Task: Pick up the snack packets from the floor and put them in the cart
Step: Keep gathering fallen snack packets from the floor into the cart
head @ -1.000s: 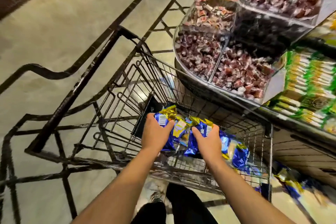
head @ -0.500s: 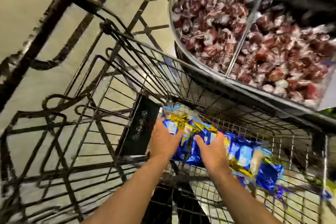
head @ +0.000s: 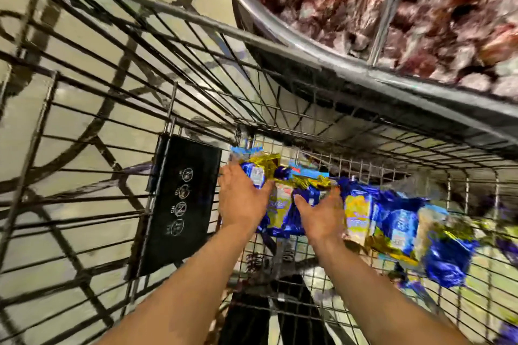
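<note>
Both forearms reach down into the wire cart (head: 117, 109). Left hand (head: 242, 200) and right hand (head: 322, 214) lie palm-down, fingers loosely spread, flanking a bunch of blue-and-gold snack packets (head: 283, 204) on the basket floor (grip unclear, blurred). More packets (head: 398, 224) lie rightward. Beige tiled floor (head: 84, 131) beneath; candy bin (head: 392, 8) above.

Snack packets (head: 283, 213) are showing glossy blue foil with yellow and gold panels and small white label patches. The cart (head: 117, 120) is appearing as dark grey metal wire in a grid pattern. Its flap panel (head: 179, 204) is showing black with four white circular symbols. The floor (head: 84, 131) is showing beige crossed by dark curved and straight lines. Candies in the display bin (head: 283, 33) are appearing maroon, red and whitish.
</note>
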The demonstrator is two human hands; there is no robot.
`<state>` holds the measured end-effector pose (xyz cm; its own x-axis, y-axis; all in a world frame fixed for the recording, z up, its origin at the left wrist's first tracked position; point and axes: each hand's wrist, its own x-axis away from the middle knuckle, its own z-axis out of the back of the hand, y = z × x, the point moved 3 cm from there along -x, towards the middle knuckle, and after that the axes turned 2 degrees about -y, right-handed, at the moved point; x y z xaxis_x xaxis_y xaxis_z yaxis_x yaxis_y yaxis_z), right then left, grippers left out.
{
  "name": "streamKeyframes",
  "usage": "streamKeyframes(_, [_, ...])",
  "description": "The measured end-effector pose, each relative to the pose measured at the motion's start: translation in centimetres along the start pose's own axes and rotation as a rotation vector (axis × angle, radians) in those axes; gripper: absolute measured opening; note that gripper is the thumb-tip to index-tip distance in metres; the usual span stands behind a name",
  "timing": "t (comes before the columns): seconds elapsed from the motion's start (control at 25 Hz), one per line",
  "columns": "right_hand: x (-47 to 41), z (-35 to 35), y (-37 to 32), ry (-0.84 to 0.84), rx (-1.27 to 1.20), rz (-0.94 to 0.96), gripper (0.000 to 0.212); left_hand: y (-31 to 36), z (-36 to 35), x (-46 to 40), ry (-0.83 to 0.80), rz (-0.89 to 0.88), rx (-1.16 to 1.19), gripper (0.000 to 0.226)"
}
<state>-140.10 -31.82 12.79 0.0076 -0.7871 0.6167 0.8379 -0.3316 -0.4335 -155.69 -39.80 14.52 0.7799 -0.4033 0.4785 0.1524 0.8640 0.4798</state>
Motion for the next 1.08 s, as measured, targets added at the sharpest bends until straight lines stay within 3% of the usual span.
streamKeyframes(0.36, [0.9,0.0,-0.5,-0.007,-0.199,0.04,0.1,-0.3,1.4,0.8,-0.031,-0.034,0.041,0.106])
streamKeyframes(0.64, [7.6,6.2,-0.9,0.018,0.006,0.164,0.072,1.4,6.5,8.1,-0.032,-0.112,-0.014,0.065])
streamKeyframes(0.84, [14.9,14.7,-1.5,0.03,0.236,0.266,0.051,7.5,9.0,17.7,-0.21,-0.529,-0.412,0.055])
streamKeyframes(1.08, [22.7,27.7,1.6,0.28,0.556,0.392,0.044,16.2,10.4,28.7,-0.272,-0.97,-0.652,0.052])
